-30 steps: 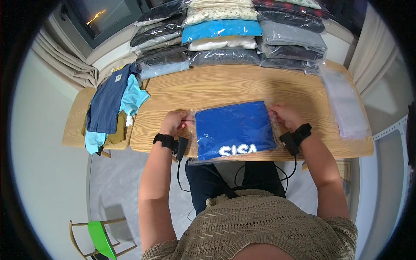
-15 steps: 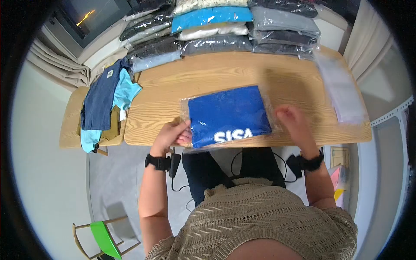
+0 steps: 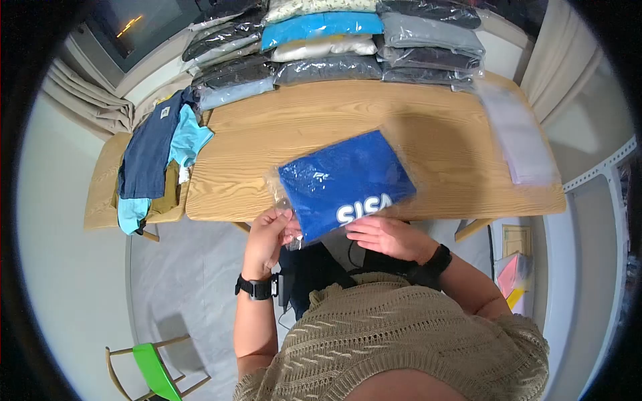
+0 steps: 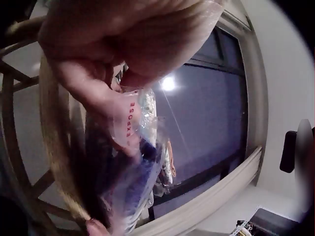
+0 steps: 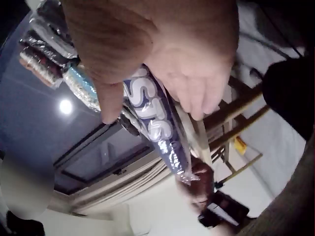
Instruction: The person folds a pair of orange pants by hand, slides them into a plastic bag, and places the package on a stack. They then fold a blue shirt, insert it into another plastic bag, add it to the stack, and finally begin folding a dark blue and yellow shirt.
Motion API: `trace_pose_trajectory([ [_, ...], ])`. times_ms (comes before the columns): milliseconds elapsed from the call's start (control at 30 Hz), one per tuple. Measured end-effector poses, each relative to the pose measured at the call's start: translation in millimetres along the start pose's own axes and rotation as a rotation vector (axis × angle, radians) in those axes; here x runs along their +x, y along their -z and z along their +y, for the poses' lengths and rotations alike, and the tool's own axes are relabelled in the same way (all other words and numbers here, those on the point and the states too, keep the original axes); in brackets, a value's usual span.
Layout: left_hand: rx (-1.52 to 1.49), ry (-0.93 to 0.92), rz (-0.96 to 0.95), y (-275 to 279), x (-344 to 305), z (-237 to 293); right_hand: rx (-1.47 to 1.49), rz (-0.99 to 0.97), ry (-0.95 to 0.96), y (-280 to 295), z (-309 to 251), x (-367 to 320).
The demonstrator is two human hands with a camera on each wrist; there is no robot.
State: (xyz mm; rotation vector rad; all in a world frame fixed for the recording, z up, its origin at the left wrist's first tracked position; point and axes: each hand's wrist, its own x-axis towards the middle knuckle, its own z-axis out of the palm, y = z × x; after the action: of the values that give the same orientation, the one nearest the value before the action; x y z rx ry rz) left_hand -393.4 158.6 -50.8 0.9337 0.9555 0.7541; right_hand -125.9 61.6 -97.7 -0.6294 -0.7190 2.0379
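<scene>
A folded blue garment with white letters lies in a clear plastic bag, tilted at the table's near edge. My left hand pinches the loose plastic at its left end; in the left wrist view, that hand holds a flap with red print above the blue cloth. At the near edge beside the letters is my right hand, fingers straight. The right wrist view has the thumb of this hand on one side of the bag and its straight fingers on the other.
Bagged garments are stacked along the far edge of the wooden table. Flat clear bags lie at the right. Loose clothes rest at the left, and a green-seated chair stands on the floor.
The bagged garment has turned, its left end swinging nearer me. My right hand let go of the right end and moved to the near edge. My left hand still holds the plastic.
</scene>
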Motion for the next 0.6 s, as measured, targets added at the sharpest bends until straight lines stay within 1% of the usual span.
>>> trace_pose_trajectory([
  [33, -0.031, 0.009, -0.001, 0, -5, 0, 0.211, -0.031, 0.05, -3, 3, 3],
  [67, -0.038, 0.041, 0.032, 2, -9, -1, 0.202, -0.034, 0.053, -5, 3, 4],
  [167, -0.1, 0.006, 0.059, 9, -16, -7, 0.081, 0.159, 0.023, -39, -27, 5],
  [200, -0.102, -0.016, 0.011, 14, -17, -8, 0.091, 0.203, 0.011, -33, -26, 10],
  [233, -0.104, -0.043, 0.016, 13, -18, -8, 0.069, 0.2, 0.031, -36, -34, 11],
  [300, -0.049, -0.027, 0.019, 10, -23, -2, -0.006, 0.301, -0.149, -41, -52, 12],
  [333, -0.008, -0.007, 0.028, 11, -23, -2, 0.017, 0.326, -0.117, -37, -50, 14],
  [367, 0.017, -0.037, 0.01, 12, -22, -4, -0.005, 0.324, -0.1, -36, -48, 15],
  [433, 0.051, -0.021, 0.044, 5, -25, -1, -0.106, 0.457, -0.027, -52, -51, 22],
  [467, 0.047, -0.028, 0.024, 4, -25, -1, -0.044, 0.44, 0.013, -50, -49, 26],
  [500, 0.021, -0.035, 0.059, -1, -27, 1, -0.058, 0.44, 0.026, -49, -52, 28],
  [567, -0.01, -0.073, 0.04, 2, -24, -4, 0.034, 0.355, 0.003, -47, -57, 30],
  [600, -0.013, -0.082, 0.035, 2, -23, -6, 0.038, 0.349, -0.025, -41, -60, 37],
])
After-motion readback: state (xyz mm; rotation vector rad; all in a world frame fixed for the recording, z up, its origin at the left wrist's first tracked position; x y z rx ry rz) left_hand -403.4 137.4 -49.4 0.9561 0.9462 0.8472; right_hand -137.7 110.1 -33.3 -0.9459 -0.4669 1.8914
